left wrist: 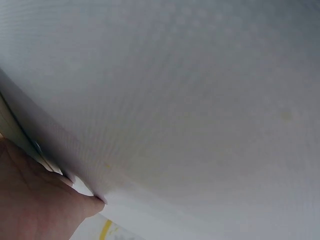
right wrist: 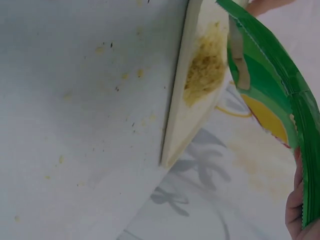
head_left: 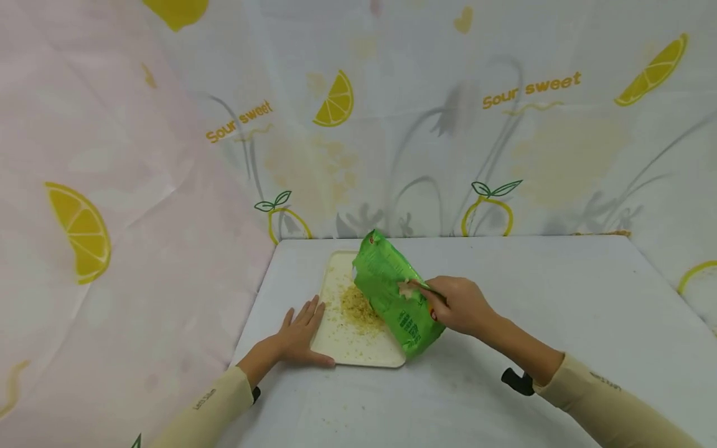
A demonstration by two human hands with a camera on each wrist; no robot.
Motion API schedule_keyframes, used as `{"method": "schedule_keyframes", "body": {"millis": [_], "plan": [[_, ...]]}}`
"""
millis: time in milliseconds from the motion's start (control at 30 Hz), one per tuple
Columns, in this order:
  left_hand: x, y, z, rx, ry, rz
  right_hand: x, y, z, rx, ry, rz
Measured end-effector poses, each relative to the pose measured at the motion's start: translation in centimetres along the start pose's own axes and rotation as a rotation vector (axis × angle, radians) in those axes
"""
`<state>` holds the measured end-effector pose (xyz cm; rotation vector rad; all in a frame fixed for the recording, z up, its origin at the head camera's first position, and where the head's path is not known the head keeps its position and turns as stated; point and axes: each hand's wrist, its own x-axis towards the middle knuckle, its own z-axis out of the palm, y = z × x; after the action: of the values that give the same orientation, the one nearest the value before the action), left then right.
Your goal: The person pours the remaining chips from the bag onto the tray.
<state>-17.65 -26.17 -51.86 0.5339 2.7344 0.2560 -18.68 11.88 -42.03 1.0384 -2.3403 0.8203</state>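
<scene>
In the head view a green printed bag leans over a cream rectangular tray. My right hand grips the bag near its right side. A loose heap of yellowish crumbs lies on the tray, partly hidden behind the bag. Fingers spread and straight, my left hand rests against the tray's lower left edge. The left wrist view shows that hand at the tray's side. In the right wrist view, the bag curves past the tray and its crumbs.
A white cloth covers the table, with small crumbs and dark specks scattered on it in the right wrist view. Behind it hangs a curtain printed with lemons. Dark wrist straps show at both sleeves.
</scene>
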Motion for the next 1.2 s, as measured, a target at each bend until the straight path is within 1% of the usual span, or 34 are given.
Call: {"method": "schedule_keyframes", "body": {"millis": [67, 133, 300, 400, 433, 533, 567, 633, 733, 800, 867, 933, 1033, 1133, 1167, 1200], "plan": [[0.0, 0.1, 0.0, -0.01, -0.001, 0.007, -0.4, -0.1, 0.4, -0.008, -0.025, 0.035], [-0.1, 0.1, 0.0, -0.01, -0.004, 0.005, -0.5, -0.2, 0.7, 0.011, -0.02, 0.061], [-0.3, 0.1, 0.2, -0.01, -0.009, -0.012, -0.4, -0.1, 0.6, 0.029, -0.032, 0.09], [-0.4, 0.0, 0.3, -0.01, -0.008, -0.008, -0.4, 0.0, 0.4, 0.024, -0.024, 0.083], [-0.4, 0.0, 0.3, -0.012, -0.006, -0.003, -0.5, 0.0, 0.3, 0.028, -0.003, 0.074], [-0.3, -0.1, 0.3, -0.005, -0.003, 0.005, -0.3, 0.0, 0.2, 0.052, 0.102, 0.038], [-0.2, -0.1, 0.3, -0.006, 0.0, 0.006, -0.2, 0.0, 0.1, 0.059, 0.125, 0.028], [-0.1, -0.1, 0.2, -0.012, 0.007, 0.004, -0.1, 0.0, 0.2, 0.052, 0.129, 0.009], [-0.1, 0.0, 0.2, -0.016, -0.005, 0.002, -0.6, -0.1, 0.5, 0.055, 0.083, 0.034], [0.0, -0.1, 0.0, -0.012, -0.004, 0.002, -0.8, 0.0, 0.7, 0.07, 0.063, 0.071], [0.1, 0.0, 0.2, -0.006, -0.017, 0.002, -1.4, 0.0, 0.7, 0.119, 0.076, 0.136], [0.1, 0.1, 0.3, -0.002, -0.014, 0.003, -2.0, 0.1, 0.7, 0.165, 0.085, 0.212], [0.0, 0.2, 0.2, 0.004, -0.007, 0.004, -2.6, 0.1, 0.6, 0.273, 0.056, 0.361], [0.0, 0.3, 0.0, 0.0, 0.011, 0.012, -2.9, 0.0, 0.7, 0.39, 0.011, 0.534], [-0.1, 0.3, -0.1, 0.008, 0.019, 0.013, -3.0, 0.0, 0.7, 0.423, -0.004, 0.581], [-0.1, 0.3, -0.1, 0.021, 0.04, 0.021, -3.2, -0.1, 0.8, 0.459, -0.012, 0.614]]}}
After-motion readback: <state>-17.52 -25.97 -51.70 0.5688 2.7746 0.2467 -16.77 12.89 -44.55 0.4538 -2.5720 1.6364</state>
